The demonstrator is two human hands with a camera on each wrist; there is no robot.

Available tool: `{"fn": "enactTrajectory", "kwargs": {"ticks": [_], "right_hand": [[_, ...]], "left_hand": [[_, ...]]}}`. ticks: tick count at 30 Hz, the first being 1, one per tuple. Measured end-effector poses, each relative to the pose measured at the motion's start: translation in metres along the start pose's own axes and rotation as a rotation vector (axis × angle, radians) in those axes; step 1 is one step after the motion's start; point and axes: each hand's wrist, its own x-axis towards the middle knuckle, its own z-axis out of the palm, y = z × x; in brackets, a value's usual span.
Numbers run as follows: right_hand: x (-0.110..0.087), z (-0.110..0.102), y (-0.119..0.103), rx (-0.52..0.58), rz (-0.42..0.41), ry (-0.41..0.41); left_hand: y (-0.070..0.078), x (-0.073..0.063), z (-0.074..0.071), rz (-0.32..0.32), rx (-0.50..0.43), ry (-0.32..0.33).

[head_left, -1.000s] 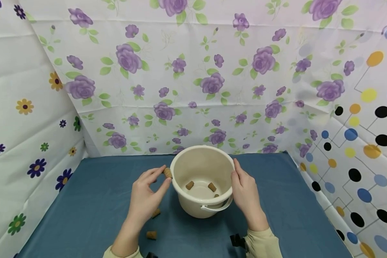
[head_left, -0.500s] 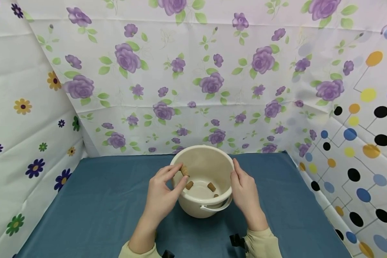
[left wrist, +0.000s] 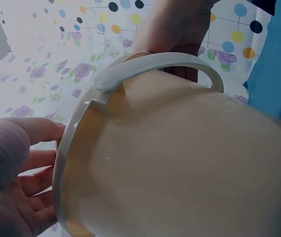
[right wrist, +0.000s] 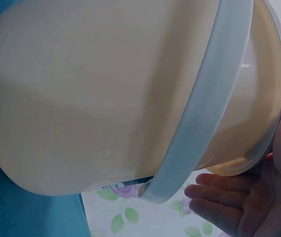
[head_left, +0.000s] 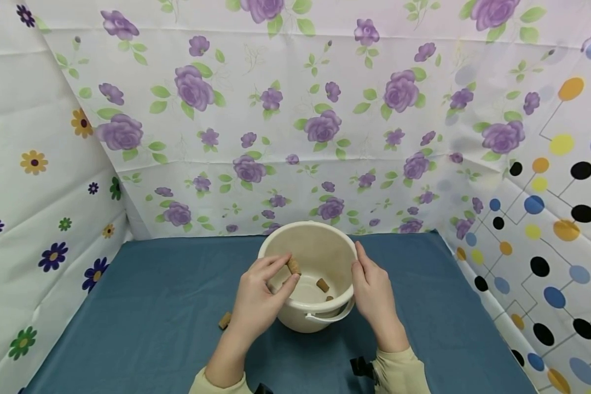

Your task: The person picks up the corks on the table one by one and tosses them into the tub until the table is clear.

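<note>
A cream plastic bucket [head_left: 300, 323] with a pale handle [right wrist: 204, 108] stands on the blue cloth. My left hand [head_left: 258, 301] pinches a cork [head_left: 294, 266] between thumb and fingers, just inside the bucket's mouth above its left side. At the right of the rim my right hand [head_left: 376, 295] grips the bucket, thumb against the rim and fingers along the outside wall. Down in the bucket lie a cork [head_left: 322, 285] and a partly hidden second one [head_left: 329, 299]. In the left wrist view the rim hides the held cork almost wholly from sight.
Another cork [head_left: 225, 320] lies on the blue cloth [head_left: 162, 306], left of my left wrist. A flowered sheet [head_left: 285, 131] hangs behind the table. More patterned sheets close in the left and right sides.
My left hand, pinching the cork, has moved right from outside the rim to over the bucket's inside. It now covers one cork on the bottom. My right hand and the bucket stay put.
</note>
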Motion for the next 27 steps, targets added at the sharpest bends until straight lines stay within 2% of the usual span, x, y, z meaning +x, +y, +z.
{"fn": "enactTrajectory", "kwargs": {"ticks": [27], "right_hand": [[0.0000,0.0003,-0.0005,-0.005,0.002,0.004]], "left_hand": [[-0.0005,-0.0007,0.0091,0.091,0.030,-0.062]]}}
